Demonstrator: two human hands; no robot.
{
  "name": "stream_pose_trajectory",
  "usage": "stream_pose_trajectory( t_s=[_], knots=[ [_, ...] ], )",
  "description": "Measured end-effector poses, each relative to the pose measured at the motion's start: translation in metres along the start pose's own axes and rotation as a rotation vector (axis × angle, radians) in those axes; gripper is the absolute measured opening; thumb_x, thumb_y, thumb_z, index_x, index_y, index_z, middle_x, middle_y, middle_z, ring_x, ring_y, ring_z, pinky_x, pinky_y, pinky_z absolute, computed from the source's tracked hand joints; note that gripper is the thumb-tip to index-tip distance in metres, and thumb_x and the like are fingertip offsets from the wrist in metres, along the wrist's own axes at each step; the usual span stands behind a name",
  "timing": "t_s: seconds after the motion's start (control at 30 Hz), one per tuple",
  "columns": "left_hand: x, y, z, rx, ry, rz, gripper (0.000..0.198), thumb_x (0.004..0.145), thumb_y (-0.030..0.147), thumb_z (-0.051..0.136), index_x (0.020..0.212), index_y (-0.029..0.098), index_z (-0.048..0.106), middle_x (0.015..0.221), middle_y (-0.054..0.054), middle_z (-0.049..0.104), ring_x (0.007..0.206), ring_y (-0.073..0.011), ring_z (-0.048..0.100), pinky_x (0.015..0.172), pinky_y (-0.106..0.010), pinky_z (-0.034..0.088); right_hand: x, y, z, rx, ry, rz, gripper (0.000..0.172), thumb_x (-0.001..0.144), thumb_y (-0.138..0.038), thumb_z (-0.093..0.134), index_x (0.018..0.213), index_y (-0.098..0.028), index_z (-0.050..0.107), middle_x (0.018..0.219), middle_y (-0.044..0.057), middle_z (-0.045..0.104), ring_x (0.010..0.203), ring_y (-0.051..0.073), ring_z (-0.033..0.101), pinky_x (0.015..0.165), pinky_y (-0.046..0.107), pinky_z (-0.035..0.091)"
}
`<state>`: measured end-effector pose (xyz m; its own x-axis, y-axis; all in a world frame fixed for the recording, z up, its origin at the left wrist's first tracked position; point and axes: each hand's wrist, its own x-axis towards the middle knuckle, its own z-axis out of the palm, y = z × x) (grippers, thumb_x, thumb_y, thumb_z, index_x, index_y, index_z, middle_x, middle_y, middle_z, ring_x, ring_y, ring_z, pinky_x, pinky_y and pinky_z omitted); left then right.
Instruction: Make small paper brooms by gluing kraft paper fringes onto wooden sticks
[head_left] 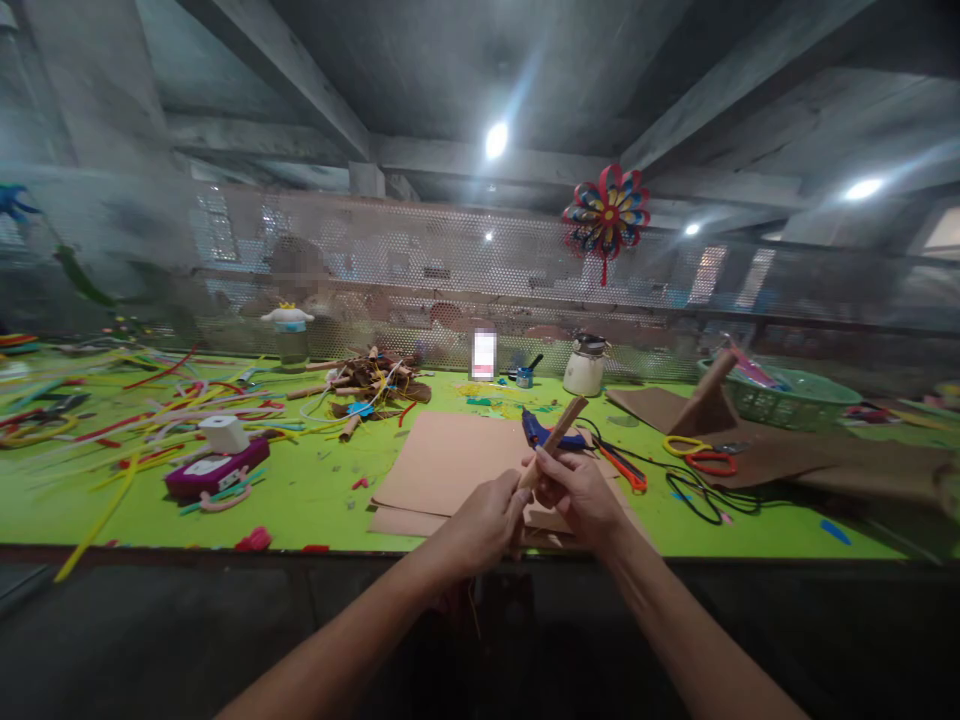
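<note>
Both my hands hold one narrow brown cardboard strip [564,424], which slants up and to the right over the table's front part. My left hand [489,515] is closed on its lower end, with the fingertips partly hidden. Higher up, my right hand [576,492] pinches the strip between thumb and fingers. Flat brown cardboard sheets [442,460] lie beneath and behind my hands. Just beyond the strip rests a blue glue gun [536,430], partly covered by it. An orange utility knife [624,468] lies right of my right hand.
Yellow and red-handled scissors [701,455], a black cable [694,500] and brown paper [795,450] lie at right, before a green basket [795,395]. A purple power strip [216,470] and several coloured pipe strips are at left. Rolled cardboard pieces [379,380] and a cream jug [584,368] stand behind.
</note>
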<state>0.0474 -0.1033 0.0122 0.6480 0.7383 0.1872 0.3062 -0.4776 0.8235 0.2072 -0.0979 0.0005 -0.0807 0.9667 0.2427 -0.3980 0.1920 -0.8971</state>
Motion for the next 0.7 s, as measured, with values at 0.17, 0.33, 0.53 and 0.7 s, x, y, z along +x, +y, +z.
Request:
stream_pose_trajectory(
  t_s=[0.17,0.33,0.53,0.7],
  knots=[
    [0.002,-0.003,0.002,-0.006,0.029,-0.006,0.026,0.091,0.038,0.029,0.09,0.018,0.045,0.063,0.003,0.051,0.05,-0.0103,0.047,0.048,-0.02,0.036,0.006,0.004,-0.003,0.066,0.001,0.042,0.033,0.071,-0.044,0.07,0.077,-0.012,0.072,0.049,-0.003,0.049,0.045,0.006,0.04,0.044,0.02,0.027],
    [0.01,-0.008,0.001,0.111,0.14,-0.045,0.025,0.09,0.032,0.032,0.09,0.016,0.05,0.065,0.001,0.051,0.056,-0.0121,0.045,0.051,-0.021,0.033,0.013,0.001,-0.012,0.124,-0.076,0.103,0.041,0.078,-0.05,0.062,0.087,-0.011,0.072,0.055,0.0,0.055,0.049,0.007,0.046,0.049,0.021,0.036],
    [0.013,-0.015,-0.003,0.181,0.245,0.016,0.029,0.088,0.023,0.033,0.108,0.017,0.053,0.083,-0.003,0.06,0.071,-0.0151,0.052,0.065,-0.024,0.038,0.018,0.001,-0.019,0.145,-0.157,0.077,0.024,0.081,-0.037,0.062,0.089,-0.015,0.069,0.076,0.004,0.062,0.069,0.012,0.055,0.066,0.026,0.044],
    [0.01,-0.007,-0.002,0.163,0.249,0.063,0.035,0.09,0.026,0.031,0.116,0.018,0.053,0.098,-0.006,0.062,0.085,-0.0175,0.056,0.078,-0.026,0.04,0.016,0.003,-0.023,0.057,-0.131,0.07,0.025,0.081,-0.038,0.062,0.084,-0.014,0.068,0.079,0.006,0.063,0.069,0.013,0.056,0.067,0.026,0.045]
  ],
)
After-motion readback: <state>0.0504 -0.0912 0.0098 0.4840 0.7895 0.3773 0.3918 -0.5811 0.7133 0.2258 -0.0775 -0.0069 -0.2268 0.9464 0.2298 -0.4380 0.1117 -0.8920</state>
